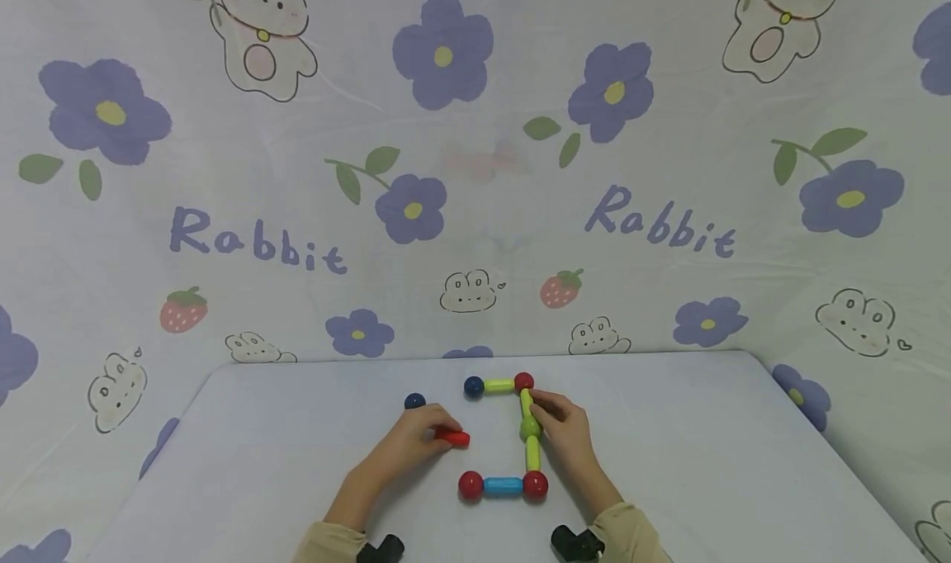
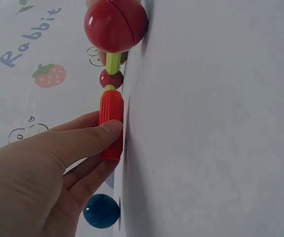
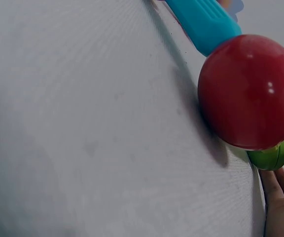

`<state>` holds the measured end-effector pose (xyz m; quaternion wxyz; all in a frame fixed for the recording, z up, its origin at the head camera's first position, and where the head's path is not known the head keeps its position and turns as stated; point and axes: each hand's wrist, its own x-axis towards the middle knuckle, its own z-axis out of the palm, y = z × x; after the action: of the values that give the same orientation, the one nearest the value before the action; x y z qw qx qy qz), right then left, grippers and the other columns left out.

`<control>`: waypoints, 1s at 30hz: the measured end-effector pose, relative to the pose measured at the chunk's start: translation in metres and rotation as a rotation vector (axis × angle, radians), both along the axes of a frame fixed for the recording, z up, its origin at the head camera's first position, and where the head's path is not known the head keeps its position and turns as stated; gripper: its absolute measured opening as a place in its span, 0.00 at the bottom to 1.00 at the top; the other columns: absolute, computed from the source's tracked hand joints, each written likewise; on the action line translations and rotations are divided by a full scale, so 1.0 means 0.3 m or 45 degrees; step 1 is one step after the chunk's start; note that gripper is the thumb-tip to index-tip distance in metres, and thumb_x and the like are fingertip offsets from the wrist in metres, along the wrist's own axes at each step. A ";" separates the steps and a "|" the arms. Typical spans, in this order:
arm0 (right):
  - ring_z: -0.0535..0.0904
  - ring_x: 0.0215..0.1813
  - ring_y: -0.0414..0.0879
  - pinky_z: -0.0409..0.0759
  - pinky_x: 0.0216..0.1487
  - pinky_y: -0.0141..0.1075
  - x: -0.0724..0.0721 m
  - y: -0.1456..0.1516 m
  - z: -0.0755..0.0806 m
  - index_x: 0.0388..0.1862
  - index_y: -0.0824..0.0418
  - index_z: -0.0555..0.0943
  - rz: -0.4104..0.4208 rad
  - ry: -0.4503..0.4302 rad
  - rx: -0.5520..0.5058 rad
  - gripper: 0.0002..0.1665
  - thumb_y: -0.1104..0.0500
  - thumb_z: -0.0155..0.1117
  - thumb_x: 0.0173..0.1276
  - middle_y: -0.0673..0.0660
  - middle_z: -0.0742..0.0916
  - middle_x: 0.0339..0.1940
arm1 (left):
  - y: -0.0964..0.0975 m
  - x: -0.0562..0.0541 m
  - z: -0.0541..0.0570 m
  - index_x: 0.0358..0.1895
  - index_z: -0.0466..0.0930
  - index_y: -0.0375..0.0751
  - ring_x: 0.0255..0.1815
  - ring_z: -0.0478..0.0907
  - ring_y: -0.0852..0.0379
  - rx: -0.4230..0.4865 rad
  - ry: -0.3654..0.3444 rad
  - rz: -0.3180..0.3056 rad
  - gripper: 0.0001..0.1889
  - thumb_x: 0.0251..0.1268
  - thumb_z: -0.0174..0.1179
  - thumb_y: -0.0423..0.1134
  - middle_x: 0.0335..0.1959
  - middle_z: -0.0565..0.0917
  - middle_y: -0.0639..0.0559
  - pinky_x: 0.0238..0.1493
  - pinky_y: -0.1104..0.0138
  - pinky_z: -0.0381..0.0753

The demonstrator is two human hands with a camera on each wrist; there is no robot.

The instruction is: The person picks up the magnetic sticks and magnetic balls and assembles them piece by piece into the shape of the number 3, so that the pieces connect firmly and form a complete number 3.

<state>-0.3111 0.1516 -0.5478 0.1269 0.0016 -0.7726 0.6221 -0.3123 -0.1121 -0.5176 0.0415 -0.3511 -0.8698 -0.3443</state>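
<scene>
Thumb and fingers of my left hand (image 1: 409, 443) pinch a red toy rod (image 1: 455, 439), held low over the table; it shows large in the left wrist view (image 2: 112, 104). My right hand (image 1: 570, 437) grips the upper yellow-green rod (image 1: 526, 401) of a joined chain, its fingers close to the green ball (image 1: 530, 428). Below that ball a second yellow-green rod (image 1: 532, 453) runs to a red ball (image 1: 535, 485). A blue rod (image 1: 503, 486) links this to another red ball (image 1: 471, 485). At the top, a red ball (image 1: 523, 381) joins a yellow-green rod (image 1: 499, 385) ending in a dark blue ball (image 1: 474, 388).
A loose dark blue ball (image 1: 414, 400) lies just behind my left hand, apart from the chain. The white table (image 1: 706, 464) ends at a back edge against a patterned cloth (image 1: 505, 216). Black wrist devices (image 1: 380, 549) sit at both sleeves.
</scene>
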 end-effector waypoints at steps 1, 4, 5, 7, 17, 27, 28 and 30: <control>0.74 0.48 0.43 0.73 0.48 0.34 0.001 0.000 0.001 0.47 0.56 0.80 0.000 0.002 0.001 0.15 0.60 0.62 0.60 0.51 0.81 0.45 | 0.004 -0.003 -0.003 0.41 0.81 0.45 0.40 0.73 0.63 0.004 0.003 -0.005 0.14 0.49 0.65 0.28 0.37 0.78 0.62 0.45 0.69 0.72; 0.74 0.48 0.43 0.73 0.48 0.34 0.003 0.000 0.004 0.47 0.56 0.80 -0.002 0.005 0.004 0.15 0.60 0.62 0.60 0.51 0.81 0.45 | 0.019 -0.007 -0.007 0.41 0.81 0.45 0.40 0.73 0.64 0.003 0.008 -0.006 0.14 0.49 0.65 0.28 0.37 0.78 0.61 0.44 0.69 0.73; 0.74 0.48 0.43 0.73 0.48 0.34 0.003 0.000 0.005 0.47 0.56 0.80 -0.002 0.005 0.003 0.15 0.60 0.62 0.60 0.51 0.81 0.45 | 0.024 -0.008 -0.009 0.41 0.81 0.45 0.40 0.73 0.63 0.005 0.016 -0.005 0.14 0.49 0.65 0.28 0.37 0.78 0.61 0.44 0.69 0.73; 0.75 0.48 0.43 0.73 0.48 0.34 0.003 0.000 0.005 0.47 0.57 0.80 0.000 0.007 -0.001 0.15 0.61 0.62 0.60 0.51 0.81 0.45 | 0.034 -0.010 -0.010 0.41 0.81 0.44 0.39 0.73 0.63 0.014 0.024 -0.005 0.14 0.48 0.65 0.28 0.36 0.78 0.60 0.43 0.69 0.73; 0.75 0.49 0.47 0.73 0.48 0.35 0.007 -0.004 0.004 0.47 0.60 0.79 0.020 0.032 -0.056 0.15 0.62 0.62 0.60 0.56 0.81 0.46 | 0.087 -0.025 -0.012 0.42 0.81 0.45 0.39 0.74 0.65 0.021 -0.041 0.009 0.14 0.50 0.65 0.30 0.36 0.78 0.61 0.43 0.71 0.73; 0.75 0.48 0.46 0.74 0.47 0.34 0.006 -0.004 0.004 0.47 0.60 0.80 0.023 0.022 -0.058 0.15 0.62 0.63 0.60 0.55 0.81 0.46 | 0.135 -0.028 -0.006 0.42 0.81 0.43 0.39 0.74 0.64 0.015 -0.032 0.015 0.13 0.51 0.64 0.31 0.36 0.80 0.59 0.42 0.71 0.73; 0.75 0.48 0.47 0.73 0.47 0.33 0.005 -0.004 0.004 0.47 0.60 0.80 0.025 0.023 -0.058 0.15 0.62 0.62 0.60 0.55 0.81 0.46 | 0.139 -0.027 -0.004 0.42 0.81 0.42 0.39 0.74 0.64 0.013 -0.034 0.016 0.13 0.51 0.64 0.31 0.36 0.80 0.59 0.42 0.71 0.73; 0.75 0.49 0.47 0.73 0.47 0.34 0.006 -0.003 0.004 0.48 0.61 0.79 0.031 0.025 -0.058 0.16 0.61 0.62 0.60 0.56 0.81 0.46 | 0.145 -0.025 -0.001 0.42 0.81 0.42 0.39 0.74 0.63 0.017 -0.036 0.014 0.13 0.51 0.64 0.31 0.36 0.80 0.58 0.42 0.71 0.73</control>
<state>-0.3094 0.1507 -0.5465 0.1268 0.0143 -0.7569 0.6409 -0.3198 -0.0686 -0.5181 0.0333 -0.3412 -0.8698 -0.3548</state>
